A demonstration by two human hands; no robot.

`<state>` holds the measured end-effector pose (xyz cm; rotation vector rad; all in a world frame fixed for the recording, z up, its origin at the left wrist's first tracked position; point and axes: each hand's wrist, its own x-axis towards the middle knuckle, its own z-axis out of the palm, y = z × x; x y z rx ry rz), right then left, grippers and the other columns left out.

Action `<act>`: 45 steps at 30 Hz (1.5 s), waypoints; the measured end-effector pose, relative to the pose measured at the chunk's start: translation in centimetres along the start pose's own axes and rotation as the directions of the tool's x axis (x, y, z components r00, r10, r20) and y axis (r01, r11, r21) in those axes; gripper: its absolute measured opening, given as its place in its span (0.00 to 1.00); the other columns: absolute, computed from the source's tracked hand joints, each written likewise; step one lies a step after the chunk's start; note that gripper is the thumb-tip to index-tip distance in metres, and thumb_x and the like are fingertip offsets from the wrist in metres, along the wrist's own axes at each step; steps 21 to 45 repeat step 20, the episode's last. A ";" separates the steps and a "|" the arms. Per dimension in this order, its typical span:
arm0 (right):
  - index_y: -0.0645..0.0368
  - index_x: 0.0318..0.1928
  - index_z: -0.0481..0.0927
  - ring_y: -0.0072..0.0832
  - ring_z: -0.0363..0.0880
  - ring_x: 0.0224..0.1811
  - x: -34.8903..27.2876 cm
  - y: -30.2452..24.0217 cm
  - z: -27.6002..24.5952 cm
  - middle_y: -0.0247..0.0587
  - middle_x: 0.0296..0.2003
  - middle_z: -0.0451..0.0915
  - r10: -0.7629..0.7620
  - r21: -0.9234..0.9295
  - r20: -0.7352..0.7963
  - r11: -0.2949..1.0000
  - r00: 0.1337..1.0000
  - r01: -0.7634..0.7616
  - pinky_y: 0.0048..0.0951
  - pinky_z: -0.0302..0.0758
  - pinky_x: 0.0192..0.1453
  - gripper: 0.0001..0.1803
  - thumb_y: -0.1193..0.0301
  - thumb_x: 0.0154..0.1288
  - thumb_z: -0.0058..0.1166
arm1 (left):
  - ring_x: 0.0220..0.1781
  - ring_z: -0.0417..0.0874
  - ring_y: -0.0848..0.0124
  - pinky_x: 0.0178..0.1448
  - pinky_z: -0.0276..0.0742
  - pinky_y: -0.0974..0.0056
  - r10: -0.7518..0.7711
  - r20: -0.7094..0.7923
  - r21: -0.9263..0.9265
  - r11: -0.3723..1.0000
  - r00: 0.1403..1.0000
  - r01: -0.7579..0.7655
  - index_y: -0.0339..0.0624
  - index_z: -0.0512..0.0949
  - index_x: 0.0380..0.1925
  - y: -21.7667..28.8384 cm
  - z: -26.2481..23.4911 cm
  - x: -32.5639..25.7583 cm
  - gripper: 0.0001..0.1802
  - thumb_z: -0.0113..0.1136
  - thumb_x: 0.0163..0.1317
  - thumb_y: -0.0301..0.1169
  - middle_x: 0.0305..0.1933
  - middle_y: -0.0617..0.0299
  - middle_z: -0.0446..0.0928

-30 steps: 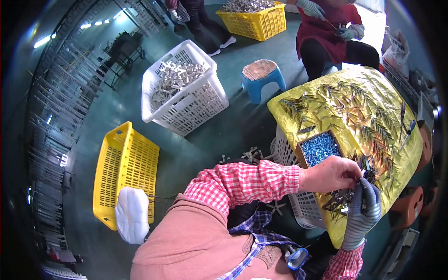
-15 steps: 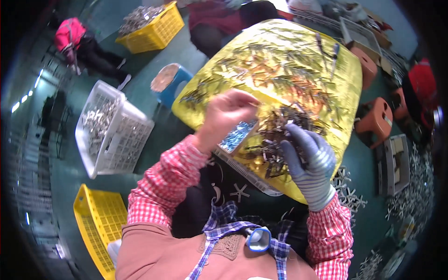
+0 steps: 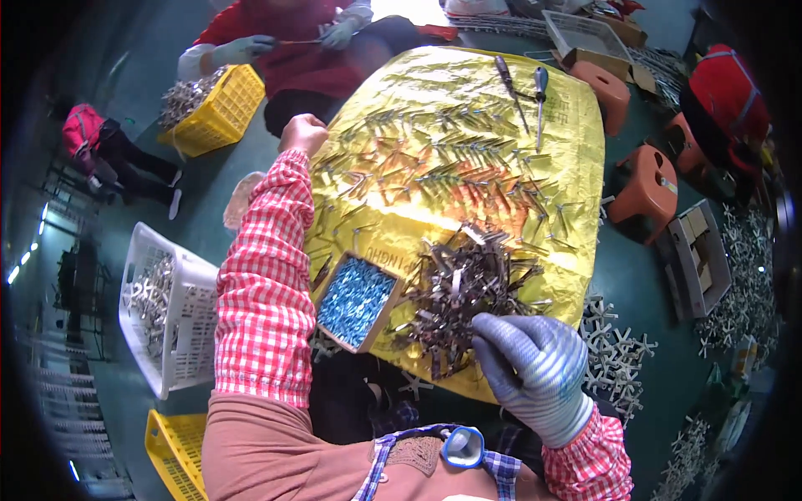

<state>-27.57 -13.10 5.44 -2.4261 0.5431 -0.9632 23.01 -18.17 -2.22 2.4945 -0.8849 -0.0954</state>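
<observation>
My bare left hand (image 3: 303,134) is closed at the far left edge of the yellow-covered table (image 3: 447,75); what it may hold is hidden. My right hand (image 3: 539,371), in a grey-white knit glove, has its fingertips pinched at the near right side of a heap of dark metal strips (image 3: 459,296). Whether a strip is between them cannot be made out. Left of the heap is an open box (image 3: 386,321) of small blue pieces (image 3: 355,301). Rows of V-shaped metal pieces (image 3: 468,163) lie across the yellow cover.
Two screwdrivers (image 3: 540,83) lie at the far right of the table. A gloved co-worker (image 3: 276,50) sits beyond, near a filled yellow crate (image 3: 225,108). A white basket (image 3: 188,334) stands left. Orange stools (image 3: 647,192) and star-shaped metal parts (image 3: 614,355) are on the right.
My left hand has moved from above the blue pieces to the far left table edge. My right hand has drawn back toward the heap's near side. The view has shifted.
</observation>
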 end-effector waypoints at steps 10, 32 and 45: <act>0.52 0.42 0.83 0.33 0.80 0.27 -0.9 0.2 -0.5 0.35 0.30 0.82 0.077 -0.052 0.097 0.996 0.992 -0.072 0.34 0.76 0.29 0.15 0.69 0.52 0.68 | 0.48 0.85 0.58 0.55 0.77 0.60 -0.063 0.083 0.094 0.994 0.995 0.055 0.47 0.86 0.36 -1.4 3.6 2.9 0.13 0.61 0.51 0.34 0.43 0.50 0.84; 0.57 0.32 0.81 0.29 0.81 0.27 -5.1 1.0 -4.3 0.42 0.28 0.82 0.074 0.054 -0.217 0.996 0.973 -0.064 0.34 0.76 0.30 0.06 0.75 0.54 0.67 | 0.34 0.80 0.78 0.40 0.74 0.72 0.434 -0.091 -0.244 0.863 0.896 -0.443 0.46 0.82 0.48 -1.9 -15.0 -15.6 0.16 0.56 0.61 0.30 0.31 0.66 0.81; 0.57 0.32 0.81 0.29 0.81 0.27 -5.1 1.0 -4.3 0.42 0.28 0.82 0.074 0.054 -0.217 0.996 0.973 -0.064 0.34 0.76 0.30 0.06 0.75 0.54 0.67 | 0.34 0.80 0.78 0.40 0.74 0.72 0.434 -0.091 -0.244 0.863 0.896 -0.443 0.46 0.82 0.48 -1.9 -15.0 -15.6 0.16 0.56 0.61 0.30 0.31 0.66 0.81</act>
